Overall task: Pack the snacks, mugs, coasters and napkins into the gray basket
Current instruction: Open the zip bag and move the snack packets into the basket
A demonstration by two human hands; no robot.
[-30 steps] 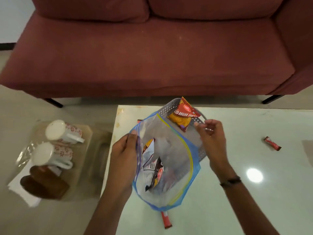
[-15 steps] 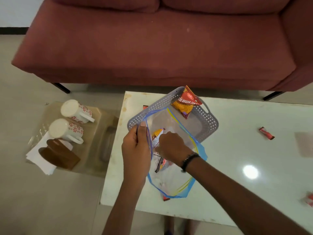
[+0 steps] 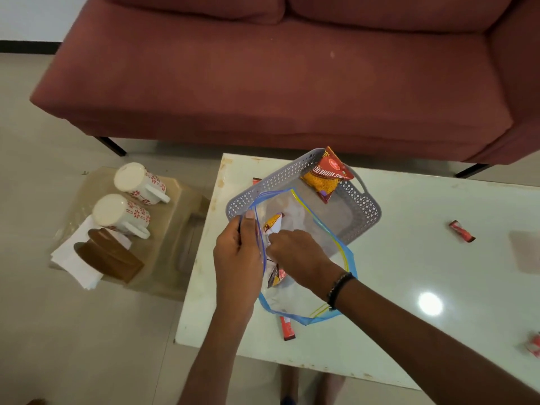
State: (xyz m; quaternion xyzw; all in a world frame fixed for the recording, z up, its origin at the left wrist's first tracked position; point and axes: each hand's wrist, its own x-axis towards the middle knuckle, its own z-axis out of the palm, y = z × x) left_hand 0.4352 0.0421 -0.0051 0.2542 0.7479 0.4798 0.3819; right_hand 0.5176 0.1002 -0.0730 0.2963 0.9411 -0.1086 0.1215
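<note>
Reaching in now, the right hand (image 3: 295,252) has gone from the bag's edge down into the clear zip bag (image 3: 292,299), so a snack packet (image 3: 273,225) should come out next for the gray basket (image 3: 362,211) on the tabletop (image 3: 409,287). Its grip curls around that packet, though I cannot tell how tight. The left hand (image 3: 236,258) pinches the bag's rim shut between thumb and fingers, and one snack (image 3: 324,179) already leans in the basket.

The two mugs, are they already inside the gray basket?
No, both mugs lie on the low stand beside the table, outside the gray basket.
</note>
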